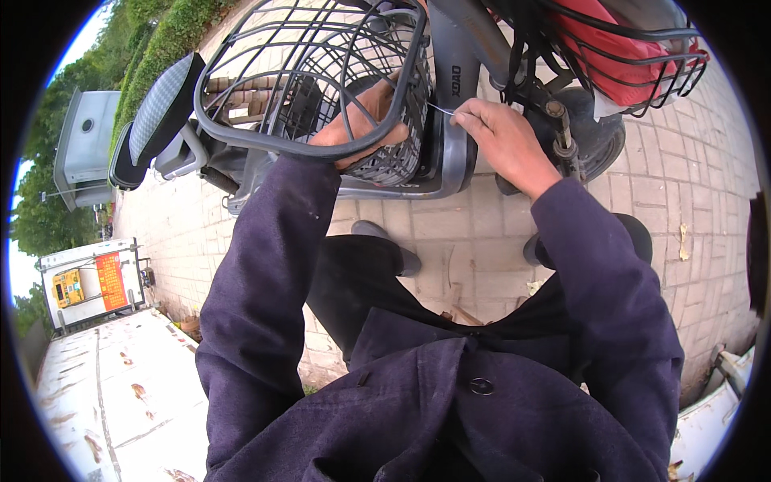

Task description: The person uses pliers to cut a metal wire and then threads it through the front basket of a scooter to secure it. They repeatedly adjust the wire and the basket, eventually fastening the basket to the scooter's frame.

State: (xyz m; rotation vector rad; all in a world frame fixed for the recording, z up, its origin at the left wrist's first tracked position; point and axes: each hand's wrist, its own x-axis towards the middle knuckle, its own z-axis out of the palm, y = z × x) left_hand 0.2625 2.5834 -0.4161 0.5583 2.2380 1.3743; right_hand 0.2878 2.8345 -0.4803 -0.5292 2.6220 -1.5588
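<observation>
A black wire basket [297,147] is mounted on a grey electric scooter [454,153]. My left hand [365,120] reaches inside the basket, below its thick rim, against the right-hand mesh wall. Bars cross in front of it and its fingertips are hidden, so its grip is unclear. Just outside that wall, my right hand [502,136] pinches a thin, light-coloured wire [440,108] between thumb and fingertips. The wire points left to the basket mesh, beside the scooter's grey body.
A padded seat [165,108] lies left of the basket. At upper right, another black basket [683,60] holds a red bag [610,52] above a wheel [602,145]. A white vehicle [120,394] stands at lower left. Brick paving [474,225] runs under my feet.
</observation>
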